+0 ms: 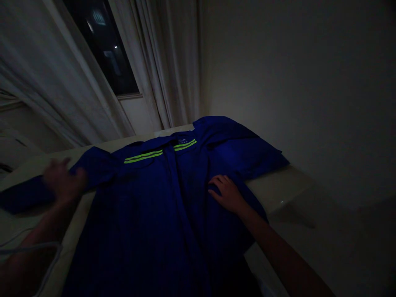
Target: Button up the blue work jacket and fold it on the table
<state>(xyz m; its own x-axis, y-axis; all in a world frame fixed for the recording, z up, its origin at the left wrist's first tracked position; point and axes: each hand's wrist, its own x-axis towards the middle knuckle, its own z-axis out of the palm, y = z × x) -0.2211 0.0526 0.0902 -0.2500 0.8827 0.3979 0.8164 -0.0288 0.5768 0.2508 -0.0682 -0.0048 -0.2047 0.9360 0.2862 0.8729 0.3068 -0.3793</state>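
A dark blue shirt (148,214) with bright yellow-green stripes (144,156) across the chest lies spread out, front up, on a pale surface (278,187). My right hand (227,193) rests on the right half of the shirt's front, fingers bent and pressing on the cloth. My left hand (63,180) is on the shirt's left sleeve (27,196); it is smeared by motion, so its fingers cannot be made out. The right sleeve (247,152) lies bunched toward the wall.
The room is dim. White curtains (93,82) frame a dark window (105,45) behind the surface. A plain wall (293,82) runs along the right. A thin white cord (34,247) loops at the lower left.
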